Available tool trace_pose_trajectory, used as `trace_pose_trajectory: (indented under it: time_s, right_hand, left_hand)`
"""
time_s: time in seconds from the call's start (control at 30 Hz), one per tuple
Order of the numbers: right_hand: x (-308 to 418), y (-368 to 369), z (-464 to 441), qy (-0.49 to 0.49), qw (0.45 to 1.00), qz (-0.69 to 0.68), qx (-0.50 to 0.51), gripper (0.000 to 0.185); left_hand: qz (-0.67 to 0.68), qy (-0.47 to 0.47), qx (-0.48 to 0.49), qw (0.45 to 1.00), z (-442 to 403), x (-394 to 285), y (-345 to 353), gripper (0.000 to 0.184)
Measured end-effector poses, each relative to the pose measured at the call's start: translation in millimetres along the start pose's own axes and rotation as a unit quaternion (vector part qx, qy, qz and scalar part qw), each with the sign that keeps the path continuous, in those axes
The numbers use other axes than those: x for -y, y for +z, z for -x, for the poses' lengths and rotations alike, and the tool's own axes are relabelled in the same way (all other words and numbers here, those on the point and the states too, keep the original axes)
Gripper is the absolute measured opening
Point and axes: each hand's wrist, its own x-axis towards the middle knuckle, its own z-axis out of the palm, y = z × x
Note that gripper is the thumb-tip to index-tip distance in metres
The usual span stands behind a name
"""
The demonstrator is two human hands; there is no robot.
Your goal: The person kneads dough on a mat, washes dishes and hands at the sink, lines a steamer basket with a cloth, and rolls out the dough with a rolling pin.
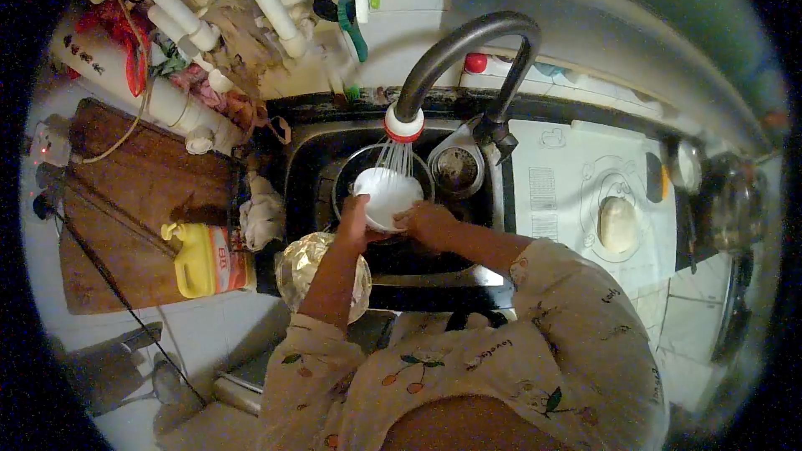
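In the head view, a white bowl point(387, 195) is tilted under a spray of water from the faucet head point(403, 124), which has a white and red ring. My left hand point(354, 222) grips the bowl's left side. On its lower right edge, the fingers of my right hand point(426, 224) are closed round the rim. Behind and around the bowl shows the rim of a round metal basin point(337, 186) standing in the dark sink point(311, 153). Just right of the basin is a round strainer point(457, 169).
Below my left forearm lies a shiny foil-like round dish point(298, 271). A yellow pump bottle point(197, 260) stands left, by a brown board point(117, 200). The dark curved faucet point(468, 32) arches overhead. Right of the sink, pale dough point(618, 224) rests on a white mat point(543, 146).
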Motion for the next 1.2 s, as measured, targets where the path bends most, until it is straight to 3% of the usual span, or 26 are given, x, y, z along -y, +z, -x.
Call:
trace_pose_trajectory:
  time_s: [0.07, 0.1, 0.13, 0.17, 0.27, 0.3, 0.33, 0.37, 0.4, 0.43, 0.47, 0.5, 0.57, 0.6, 0.63, 0.67, 0.73, 0.83, 0.93, 0.97, 1.0, 1.07, 1.17, 1.2]
  right_hand:
    - [7.0, 12.1, -9.6, 0.085, 0.99, -0.104, -0.039, 0.018]
    - [13.1, 21.8, -17.5, 0.126, 0.978, -0.156, -0.058, 0.018]
    - [22.0, 17.9, -24.7, 0.166, 0.961, -0.206, -0.077, 0.017]
    - [31.5, 9.1, -22.7, 0.121, 0.964, -0.192, -0.138, 0.014]
    - [31.3, -18.3, -12.6, 0.221, 0.968, -0.088, 0.085, 0.013]
    - [30.4, -16.2, -11.0, 0.222, 0.967, -0.121, 0.027, 0.013]
    - [30.2, -10.1, -8.3, 0.221, 0.963, -0.154, -0.03, 0.013]
    - [29.0, -3.4, -6.2, 0.218, 0.954, -0.186, -0.087, 0.013]
    - [22.5, 5.5, -4.1, 0.228, 0.928, -0.27, -0.12, 0.013]
    - [14.2, 13.4, -1.9, 0.236, 0.893, -0.351, -0.152, 0.014]
    - [7.4, 20.9, 2.4, 0.243, 0.85, -0.431, -0.182, 0.014]
    - [9.6, 10.3, 0.9, 0.176, 0.882, -0.381, -0.213, 0.011]
    - [22.0, -11.0, 3.1, 0.216, 0.852, -0.447, -0.168, 0.013]
    - [26.4, -19.6, 6.1, 0.236, 0.833, -0.478, -0.146, 0.014]
    - [26.4, -26.7, 10.2, 0.256, 0.834, -0.479, -0.098, 0.02]
    - [29.3, -30.6, 10.8, 0.259, 0.814, -0.508, -0.109, 0.021]
    - [36.4, -36.5, 10.9, 0.26, 0.772, -0.564, -0.132, 0.023]
    - [37.9, -43.5, 6.8, 0.273, 0.728, -0.604, -0.175, 0.022]
    - [31.5, -36.6, 2.3, 0.283, 0.723, -0.582, -0.241, 0.022]
    - [26.4, -32.1, 0.3, 0.283, 0.729, -0.564, -0.266, 0.022]
    - [19.4, -27.9, 0.1, 0.294, 0.752, -0.531, -0.256, 0.022]
    - [8.3, -21.7, 0.3, 0.316, 0.795, -0.462, -0.235, 0.021]
    - [11.1, -9.0, 1.8, 0.29, 0.764, -0.517, -0.255, 0.021]
    - [11.3, -6.8, 1.5, 0.283, 0.757, -0.531, -0.254, 0.021]
  left_hand:
    - [-0.04, 0.024, -0.033, 0.998, 3.1, 1.5, 0.8, 0.053]
    - [-0.154, 0.101, -0.112, 0.976, 4.9, 15.2, 16.5, 0.053]
    - [-0.145, 0.083, -0.107, 0.98, -3.2, 20.2, 9.3, 0.053]
    - [-0.136, 0.064, -0.103, 0.983, -11.2, 25.2, 2.2, 0.053]
    - [0.001, -0.04, -0.044, 0.998, -9.4, 9.9, 1.8, 0.055]
    - [-0.015, 0.029, -0.024, 0.999, -9.6, 9.7, 9.1, 0.055]
    - [-0.211, 0.194, -0.126, 0.95, -6.0, 14.9, 22.9, 0.054]
    - [-0.389, 0.346, -0.219, 0.826, -0.6, 23.2, 41.6, 0.053]
    - [-0.534, 0.472, -0.295, 0.636, 5.6, 25.4, 59.6, 0.053]
    - [-0.575, 0.498, -0.34, 0.553, 20.2, 5.6, 81.9, 0.045]
    - [-0.599, 0.479, -0.289, 0.574, 6.0, 3.6, 79.5, 0.042]
    - [-0.62, 0.458, -0.235, 0.592, -15.4, 3.7, 71.5, 0.04]
    - [-0.594, 0.344, -0.097, 0.721, -43.2, -17.1, 68.7, 0.035]
    - [-0.53, 0.242, -0.013, 0.813, -54.4, -36.1, 73.0, 0.033]
    - [-0.456, 0.164, 0.087, 0.871, -63.1, -44.8, 69.3, 0.033]
    - [-0.378, 0.067, 0.167, 0.908, -71.6, -53.5, 65.6, 0.034]
    - [-0.218, -0.067, 0.349, 0.909, -80.8, -63.6, 58.4, 0.036]
    - [0.114, -0.057, 0.35, 0.928, -25.2, -53.6, 68.1, 0.042]
    - [0.317, 0.0, 0.25, 0.915, -39.2, -10.5, 62.4, 0.047]
    - [0.352, 0.049, 0.175, 0.918, -40.5, 7.3, 68.5, 0.047]
    - [0.298, 0.129, 0.19, 0.926, -40.1, 10.0, 76.9, 0.052]
    - [0.387, 0.065, 0.099, 0.914, -29.4, 15.5, 85.1, 0.045]
    - [0.296, -0.015, 0.113, 0.948, -44.0, 2.5, 68.1, 0.037]
    - [0.285, 0.002, 0.094, 0.954, -43.8, 3.1, 66.6, 0.036]
